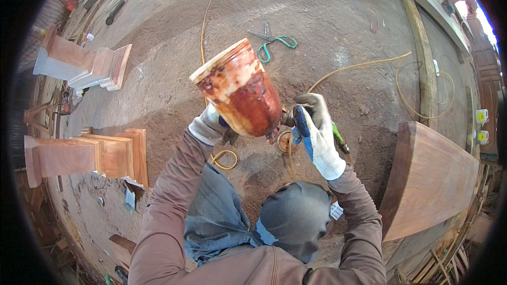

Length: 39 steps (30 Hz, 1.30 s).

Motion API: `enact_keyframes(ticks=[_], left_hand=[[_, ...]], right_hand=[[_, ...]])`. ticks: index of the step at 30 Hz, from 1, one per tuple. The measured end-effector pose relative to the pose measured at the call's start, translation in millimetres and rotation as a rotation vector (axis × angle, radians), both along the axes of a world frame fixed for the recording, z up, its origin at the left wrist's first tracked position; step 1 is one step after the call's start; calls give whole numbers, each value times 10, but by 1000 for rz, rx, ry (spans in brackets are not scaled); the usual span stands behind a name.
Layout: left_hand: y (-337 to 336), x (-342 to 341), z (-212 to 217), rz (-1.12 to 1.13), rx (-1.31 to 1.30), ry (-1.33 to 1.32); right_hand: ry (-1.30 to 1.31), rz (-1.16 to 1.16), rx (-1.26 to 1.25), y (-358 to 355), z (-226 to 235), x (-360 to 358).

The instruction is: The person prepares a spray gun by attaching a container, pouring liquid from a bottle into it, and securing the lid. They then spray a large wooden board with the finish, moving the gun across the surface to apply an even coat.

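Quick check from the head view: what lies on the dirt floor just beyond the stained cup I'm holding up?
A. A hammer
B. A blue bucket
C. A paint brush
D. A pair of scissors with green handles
D. Scissors with green loop handles lie on the ground past the red-stained cup, near the yellow hose; no hammer, brush or bucket shows there.

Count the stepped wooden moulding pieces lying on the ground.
2: one stepped wooden piece at upper left, another stepped wooden piece at middle left beside the person's left arm. More may be hidden beyond the rim.
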<state>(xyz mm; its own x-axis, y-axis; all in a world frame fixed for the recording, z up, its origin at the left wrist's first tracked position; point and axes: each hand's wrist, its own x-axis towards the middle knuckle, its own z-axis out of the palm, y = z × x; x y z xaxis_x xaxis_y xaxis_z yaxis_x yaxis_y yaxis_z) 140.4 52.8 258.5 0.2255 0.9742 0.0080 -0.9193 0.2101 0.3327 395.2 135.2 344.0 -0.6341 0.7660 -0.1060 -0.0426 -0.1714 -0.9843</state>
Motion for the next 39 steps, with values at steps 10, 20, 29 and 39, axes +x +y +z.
enact_keyframes(ticks=[10, 20, 29, 39], left_hand=[[106, 27, 41, 249, 180, 725], [-3, 47, 114, 87, 120, 341], [-76, 200, 431, 194, -93, 582], [-9, 340, 614, 148, -1, 273]], right_hand=[[-203, 101, 1163, 221, -43, 147], [-239, 220, 1170, 162, 70, 164], [-446, 225, 1587, 285, 66, 163], [-410, 542, 683, 232, 36, 291]])
